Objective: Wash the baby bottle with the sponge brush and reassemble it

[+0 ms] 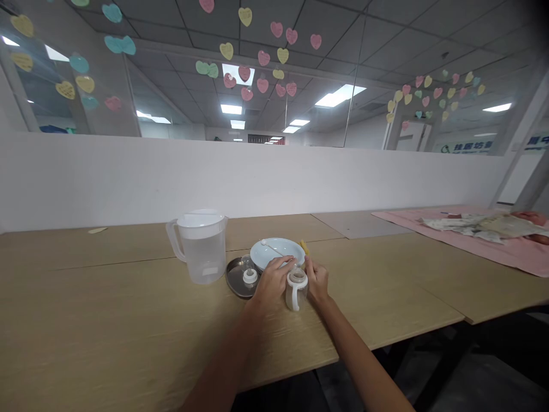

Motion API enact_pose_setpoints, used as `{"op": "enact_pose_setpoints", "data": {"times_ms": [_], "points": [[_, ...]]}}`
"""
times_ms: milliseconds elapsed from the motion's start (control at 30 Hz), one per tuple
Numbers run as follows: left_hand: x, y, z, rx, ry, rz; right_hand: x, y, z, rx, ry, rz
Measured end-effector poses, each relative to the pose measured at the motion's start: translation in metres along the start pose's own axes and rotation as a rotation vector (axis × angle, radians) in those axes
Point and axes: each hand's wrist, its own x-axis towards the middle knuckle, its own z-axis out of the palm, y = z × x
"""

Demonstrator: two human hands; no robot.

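A clear baby bottle (301,296) with a white rim and handle stands upright and uncapped between my hands. My left hand (271,280) is at its left, fingers bent together by the bowl's near edge; what they grip is hidden. To the right, my right hand (317,278) is closed, with a small yellow piece (304,247) sticking up at its fingertips. Behind both is a white bowl (257,252), in which lies a thin white stick (272,248) with a rounded end. A metal tray (234,280) holds a white collar with a teat (250,277) and a clear dome cap (246,262).
Left of the tray stands a lidded translucent pitcher (203,252). A pink cloth (510,254) with crumpled fabric (476,226) on it covers the table's far right. The wooden table (107,320) ends at a front edge near my forearms; a white wall (257,177) rises behind.
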Motion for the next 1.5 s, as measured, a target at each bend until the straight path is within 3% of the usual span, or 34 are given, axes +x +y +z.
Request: {"op": "enact_pose_setpoints", "data": {"times_ms": [133,400,567,733,967,1333,1500], "points": [[0.000,-0.002,0.001,0.013,0.004,0.010,0.001,0.000,0.001,0.043,-0.023,0.016],[-0.001,0.006,0.002,0.035,-0.126,0.073,0.006,0.001,0.001,0.085,-0.064,0.068],[-0.003,0.006,0.001,0.090,-0.138,0.055,0.007,0.000,0.002,0.049,-0.086,0.057],[-0.006,0.002,0.001,0.103,-0.090,0.045,0.004,0.001,0.003,-0.029,-0.136,-0.015],[-0.006,-0.009,0.000,0.178,0.098,-0.066,0.001,0.005,0.003,-0.172,-0.179,-0.225],[-0.007,-0.016,0.003,0.304,0.152,0.109,-0.004,0.007,0.013,-0.307,-0.132,-0.424],[-0.004,-0.012,0.001,0.351,0.184,0.128,-0.005,0.006,0.018,-0.347,-0.013,-0.384]]}}
